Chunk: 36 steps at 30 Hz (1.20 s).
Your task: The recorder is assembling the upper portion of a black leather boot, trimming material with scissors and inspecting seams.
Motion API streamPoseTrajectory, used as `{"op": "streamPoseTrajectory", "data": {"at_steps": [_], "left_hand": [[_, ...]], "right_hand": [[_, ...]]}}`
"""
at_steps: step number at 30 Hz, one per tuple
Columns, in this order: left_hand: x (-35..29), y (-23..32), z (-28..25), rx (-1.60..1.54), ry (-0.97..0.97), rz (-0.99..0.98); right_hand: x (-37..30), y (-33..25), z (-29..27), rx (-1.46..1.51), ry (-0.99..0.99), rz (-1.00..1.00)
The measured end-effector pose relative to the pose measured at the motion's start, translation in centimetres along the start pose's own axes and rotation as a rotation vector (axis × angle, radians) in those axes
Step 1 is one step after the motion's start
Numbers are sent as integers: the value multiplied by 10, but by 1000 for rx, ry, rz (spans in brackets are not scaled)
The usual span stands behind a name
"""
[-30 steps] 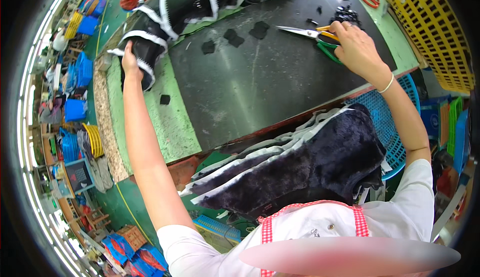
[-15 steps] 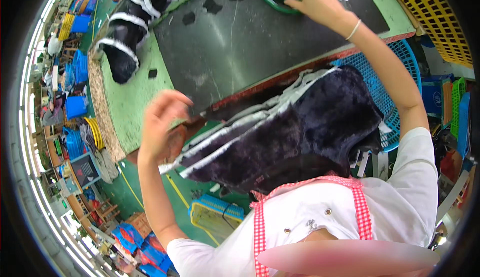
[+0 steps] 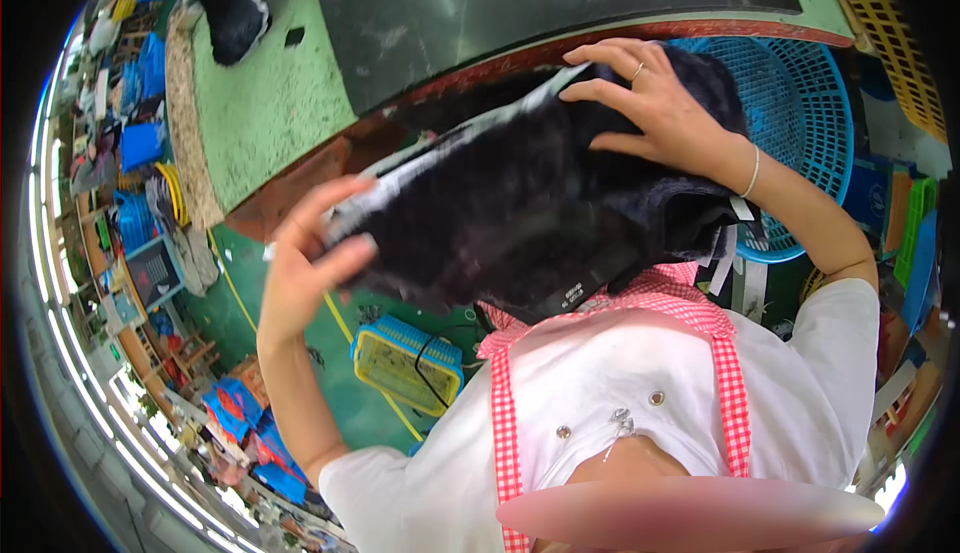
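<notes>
A stack of black plush fabric pieces [image 3: 500,203] with pale edges lies across my lap, in front of the bench. At its left end is my left hand [image 3: 305,253], a little blurred, its fingers above and thumb below with the fabric's end between them. My right hand [image 3: 670,118] rests on the right part of the plush, fingers spread and bent toward the pale upper edge, thumb apart. It pinches nothing that I can see. The undersides of the pieces are hidden.
The green workbench [image 3: 260,113] carries a black mat [image 3: 550,3], a small black scrap [image 3: 294,37] and a black plush roll with white bands [image 3: 235,18]. A blue basket [image 3: 800,103] stands at the right, a yellow crate [image 3: 885,33] beyond. Another basket [image 3: 405,363] sits on the floor.
My right hand has left the scissors on the bench and come down onto the plush pieces. My left hand has lowered to their left end. The view has tilted down toward my lap.
</notes>
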<state>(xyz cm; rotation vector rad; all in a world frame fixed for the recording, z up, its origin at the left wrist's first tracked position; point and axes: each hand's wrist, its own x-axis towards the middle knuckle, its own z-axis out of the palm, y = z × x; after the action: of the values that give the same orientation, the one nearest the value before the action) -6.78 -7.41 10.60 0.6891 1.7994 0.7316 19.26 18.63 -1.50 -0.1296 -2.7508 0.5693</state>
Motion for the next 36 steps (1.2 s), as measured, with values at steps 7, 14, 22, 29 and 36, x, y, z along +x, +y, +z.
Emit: {"op": "streamPoseTrajectory", "data": {"at_steps": [7,14,22,29,36], "left_hand": [[72,5,46,302,148,1170],[116,33,88,-145,-137,619],[162,-11,116,-308,26,577],[146,0,111,-217,348,801],[102,-1,81,467,710,786]], "right_hand": [[12,-3,26,161,-72,-126],[23,24,-4,545,-5,8],[19,199,-65,84,718,367],[34,191,-75,-142,461,689],[20,73,-80,842,-86,558]]}}
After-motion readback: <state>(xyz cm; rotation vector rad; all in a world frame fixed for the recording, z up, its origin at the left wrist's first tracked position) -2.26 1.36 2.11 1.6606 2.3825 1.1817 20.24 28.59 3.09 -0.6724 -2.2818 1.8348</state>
